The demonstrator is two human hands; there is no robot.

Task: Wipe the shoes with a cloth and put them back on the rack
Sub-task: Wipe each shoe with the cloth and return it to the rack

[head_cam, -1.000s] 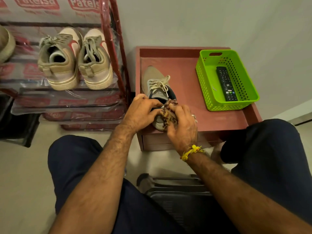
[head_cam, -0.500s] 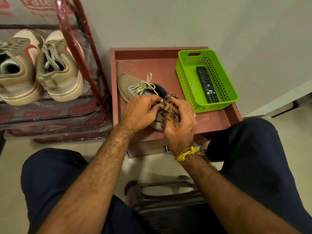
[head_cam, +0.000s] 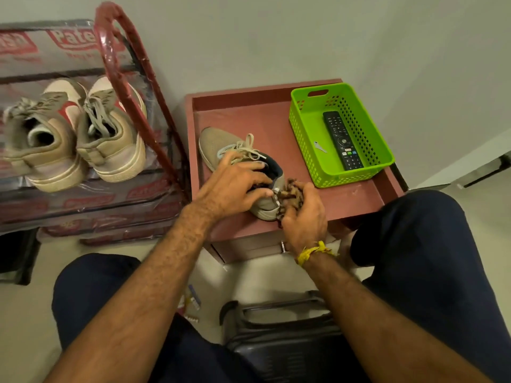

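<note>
The person wears dark navy trousers (head_cam: 431, 272) and a yellow thread wristband (head_cam: 313, 252), forearms bare.

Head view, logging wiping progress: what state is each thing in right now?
Shoe: upright on the red table, laces tied.
Cloth: bunched, pressed at the shoe's heel.
Left hand: grips the shoe's collar.
Right hand: grips the cloth.
Pair of shoes: on the rack, heels outward.
Green basket: upright, holding a remote and a key.
</note>
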